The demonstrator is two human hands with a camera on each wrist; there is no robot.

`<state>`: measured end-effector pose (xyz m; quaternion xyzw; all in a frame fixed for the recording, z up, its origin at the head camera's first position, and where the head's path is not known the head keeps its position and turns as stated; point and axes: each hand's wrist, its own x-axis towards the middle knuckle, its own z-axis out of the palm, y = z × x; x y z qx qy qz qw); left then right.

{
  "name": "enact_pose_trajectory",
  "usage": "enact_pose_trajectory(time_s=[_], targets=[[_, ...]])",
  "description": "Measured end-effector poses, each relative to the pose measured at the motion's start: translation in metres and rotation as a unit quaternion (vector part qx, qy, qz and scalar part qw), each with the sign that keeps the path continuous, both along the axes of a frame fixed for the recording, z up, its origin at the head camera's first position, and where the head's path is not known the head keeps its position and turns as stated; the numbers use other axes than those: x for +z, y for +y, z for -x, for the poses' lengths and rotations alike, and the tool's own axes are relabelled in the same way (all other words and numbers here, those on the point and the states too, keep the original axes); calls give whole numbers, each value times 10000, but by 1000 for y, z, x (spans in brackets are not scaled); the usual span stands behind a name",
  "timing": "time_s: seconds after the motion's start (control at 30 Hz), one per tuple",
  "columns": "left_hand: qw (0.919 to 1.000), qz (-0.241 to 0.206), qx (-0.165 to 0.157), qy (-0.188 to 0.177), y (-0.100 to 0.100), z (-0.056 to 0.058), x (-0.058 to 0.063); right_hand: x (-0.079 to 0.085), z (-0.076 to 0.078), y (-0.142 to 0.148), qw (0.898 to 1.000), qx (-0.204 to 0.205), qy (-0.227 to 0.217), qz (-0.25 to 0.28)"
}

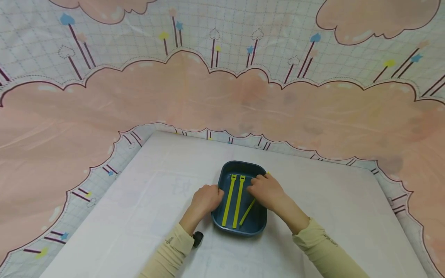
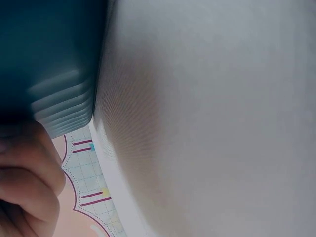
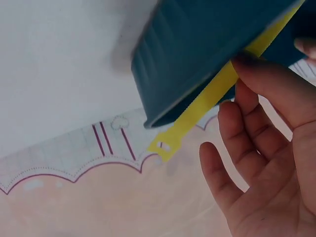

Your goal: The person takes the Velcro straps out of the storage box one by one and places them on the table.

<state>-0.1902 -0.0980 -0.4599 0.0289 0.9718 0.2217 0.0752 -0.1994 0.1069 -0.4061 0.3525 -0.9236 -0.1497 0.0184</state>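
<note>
A dark blue rectangular tray [image 1: 240, 232] stands on the white table, with two yellow cable tie straps [image 1: 228, 202] lying lengthwise on its floor, slotted heads at the far end. My left hand [image 1: 208, 199] grips the tray's left rim, fingers curled; the left wrist view shows its knuckles against the ribbed wall. Over the tray's right side, my right hand [image 1: 269, 191] pinches a third yellow cable tie [image 3: 207, 101] between thumb and fingers. That strap slants across the rim, its slotted head outside the tray and its tail inside. The other fingers of the right hand are loosely bent.
The white tabletop [image 1: 333, 216] extends around the tray on all sides. Behind and beside the table hangs a patterned cloth [image 1: 194, 92] with pink clouds. A small black device [image 1: 197, 239] sits at the left wrist.
</note>
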Motion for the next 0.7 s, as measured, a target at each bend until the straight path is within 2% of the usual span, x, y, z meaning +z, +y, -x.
enact_pose_trajectory(time_s=[0.37,0.53,0.7], targets=[[10000,32,-2,-34,0,0,-1,14,-6,16,9984,-58,193,523],[10000,60,-19,-3,-1,0,0,18,-8,23,9973,-114,372,631],[10000,33,-2,-42,-1,-1,1,19,-9,29,9966,-154,369,715]])
